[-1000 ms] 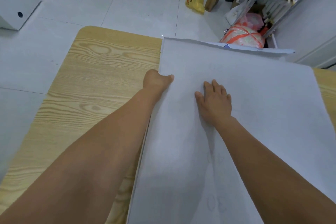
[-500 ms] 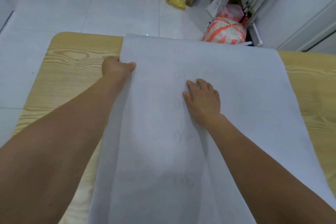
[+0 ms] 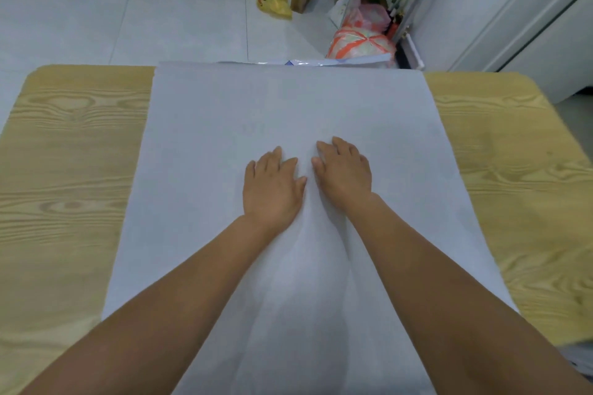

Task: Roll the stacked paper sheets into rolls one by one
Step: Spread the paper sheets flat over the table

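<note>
Left grip [image 3: 272,184], right grip [image 3: 344,170] flat on paper sheets [image 3: 288,106], holding nothing; I lose near edge below frame. Left earlier pinched side edge.

We see soft, even indoor light, fairly bright, no glare. Faint grey shadows lie on the paper sheets [image 3: 288,106] near us. Wide-angle distortion bows the table [image 3: 64,170] edges; we note mild overall softness.

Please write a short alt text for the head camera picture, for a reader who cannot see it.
A person's left hand and right hand lie flat, side by side, on large white paper sheets spread unrolled over a wooden table. Beyond it, bags sit on a grey tiled floor.
</note>
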